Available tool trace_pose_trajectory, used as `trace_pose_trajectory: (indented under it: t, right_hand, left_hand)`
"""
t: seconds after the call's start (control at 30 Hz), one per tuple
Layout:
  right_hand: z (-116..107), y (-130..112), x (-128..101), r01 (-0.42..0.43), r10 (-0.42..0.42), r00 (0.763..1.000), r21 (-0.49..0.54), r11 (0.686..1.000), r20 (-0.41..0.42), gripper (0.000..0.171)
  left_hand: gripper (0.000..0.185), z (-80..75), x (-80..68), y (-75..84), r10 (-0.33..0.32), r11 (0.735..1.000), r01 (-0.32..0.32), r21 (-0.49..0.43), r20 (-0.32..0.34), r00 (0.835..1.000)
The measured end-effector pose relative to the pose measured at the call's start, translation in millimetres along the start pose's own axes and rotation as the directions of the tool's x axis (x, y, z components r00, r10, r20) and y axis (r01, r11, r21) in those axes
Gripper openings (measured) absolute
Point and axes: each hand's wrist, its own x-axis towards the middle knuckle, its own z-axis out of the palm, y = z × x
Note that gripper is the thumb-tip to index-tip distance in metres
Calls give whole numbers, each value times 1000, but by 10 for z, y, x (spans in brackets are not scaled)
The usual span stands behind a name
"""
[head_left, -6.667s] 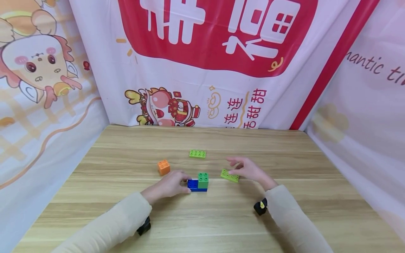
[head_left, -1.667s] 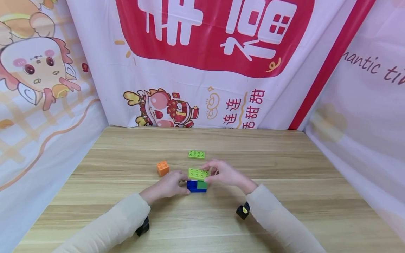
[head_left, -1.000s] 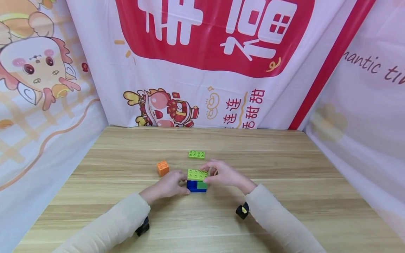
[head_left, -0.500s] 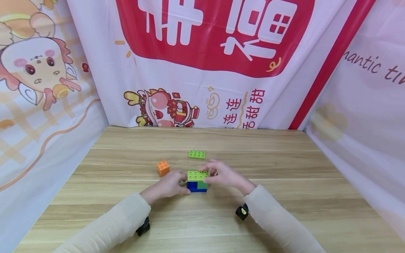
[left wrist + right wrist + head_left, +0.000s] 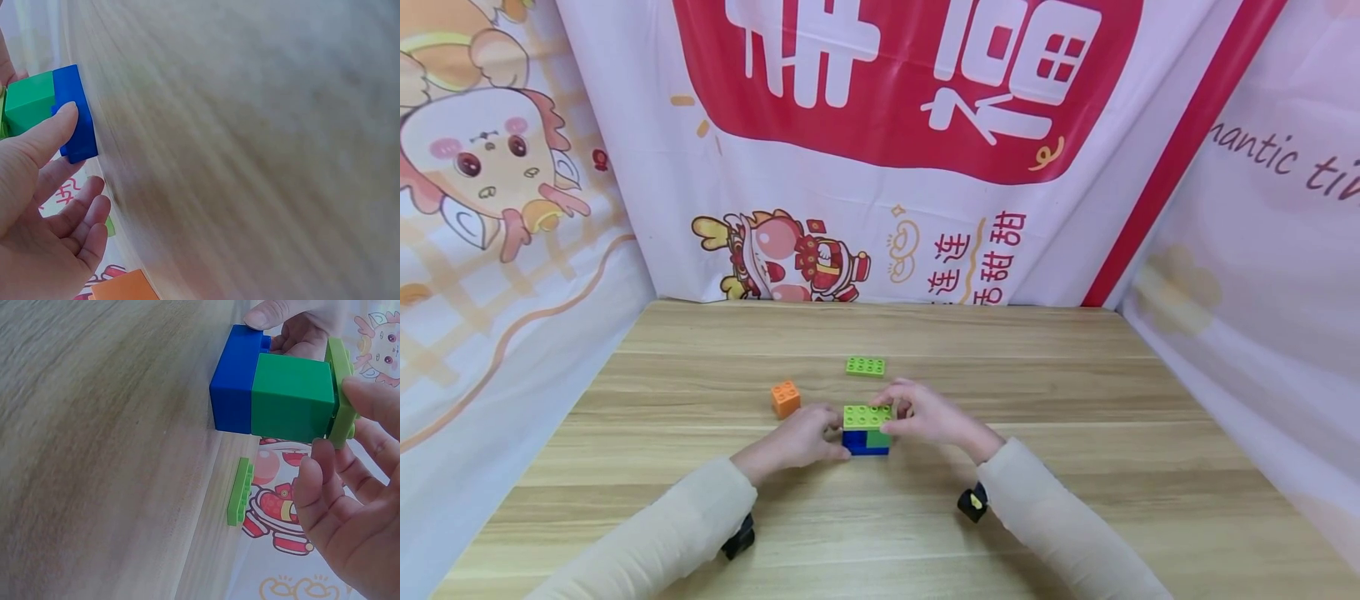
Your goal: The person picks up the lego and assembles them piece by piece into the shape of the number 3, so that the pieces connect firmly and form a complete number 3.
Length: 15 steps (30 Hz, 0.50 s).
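Note:
My left hand (image 5: 797,435) pinches the left end of a blue toy building brick (image 5: 78,112) standing on the table, thumb on its near side. A green brick (image 5: 292,394) sits on the blue brick's right half. Across the top lies a lime-green studded plate (image 5: 865,415), reaching out to the left over the blue brick's bare studs. My right hand (image 5: 928,412) pinches this plate's right end between thumb and fingers. In the right wrist view a thin gap shows between plate and green brick.
Behind the stack a second lime-green plate (image 5: 866,367) lies flat on the wooden table (image 5: 1000,358). An orange brick (image 5: 786,400) stands just beyond my left hand. Printed cloth (image 5: 880,200) hangs along the table's back and sides.
My right hand has taken the lime-green plate from the table on the right, brought it left over the stack and lowered it onto the green brick. My left hand has kept its hold.

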Motion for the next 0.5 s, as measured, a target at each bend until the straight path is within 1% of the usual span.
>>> trace_pose_trajectory:
  t: [0.33, 0.5]
  right_hand:
    - [3, -10, -8, -9, 9, 1000, -24, 1000, 12, 31]
    - [-10, -5, -8, -7, 8, 1000, -10, 1000, 23, 32]
  left_hand:
    - [41, 2, -3, 7, -4, 1000, 4, -7, 4, 1000]
    - [41, -2, -2, 5, 1, 1000, -1, -10, 4, 1000]
